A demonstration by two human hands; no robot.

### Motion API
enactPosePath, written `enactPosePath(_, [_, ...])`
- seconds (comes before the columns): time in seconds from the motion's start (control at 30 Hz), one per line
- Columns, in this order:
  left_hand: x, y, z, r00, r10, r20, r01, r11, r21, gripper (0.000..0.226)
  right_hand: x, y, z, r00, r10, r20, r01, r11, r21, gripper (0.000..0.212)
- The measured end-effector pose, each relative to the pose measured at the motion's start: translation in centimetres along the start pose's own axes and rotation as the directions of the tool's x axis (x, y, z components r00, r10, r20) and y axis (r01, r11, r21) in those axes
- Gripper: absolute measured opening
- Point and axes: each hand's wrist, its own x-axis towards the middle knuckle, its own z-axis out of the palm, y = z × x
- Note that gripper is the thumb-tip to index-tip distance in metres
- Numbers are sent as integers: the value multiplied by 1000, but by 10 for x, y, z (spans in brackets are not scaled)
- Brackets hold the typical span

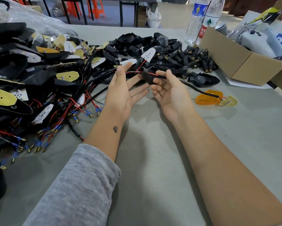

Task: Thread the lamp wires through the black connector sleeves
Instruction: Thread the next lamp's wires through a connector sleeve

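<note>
The right hand curls its thumb and fingertips round a black connector sleeve, which it holds above the grey table with the palm turned up. The sleeve stands roughly upright in the grip, tilted a little, its long axis running from the fingers up and away from the person. A lamp wire passes crosswise through it. On the sleeve's left the thin red and black leads come out and run nearly level to the left hand. That hand pinches the leads between thumb and forefinger up at its top, while its other fingers lie straight and spread, palm facing right. On the sleeve's right the wire, in its black jacket, crosses the right palm and trails down to the right across the table. It ends at a small yellow LED board lying against an orange lens.

Just beyond the hands lie a heap of black sleeves and housings and brass-ended connectors. To the left is a tangle of wired boards with blue crimp terminals. A cardboard box and two water bottles stand at the right.
</note>
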Motion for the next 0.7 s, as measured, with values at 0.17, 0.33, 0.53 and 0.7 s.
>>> enactPosePath(0.17, [-1,-1,-1,996,-28,83,23,998,65,26,-3,3,5,998,-64,6,64,983,-173,28])
enactPosePath(0.33, [-3,-4,2,981,22,192,-58,982,182,23,-4,5,6,996,-94,5,92,954,-284,24])
enactPosePath(0.53, [-5,-5,4,988,146,39,-152,960,234,31,-4,3,5,1000,-28,11,30,982,-184,18])
enactPosePath(0.7, [-3,3,-2,993,76,-85,-69,994,80,37,-2,0,-1,997,-36,-75,38,999,18,16])
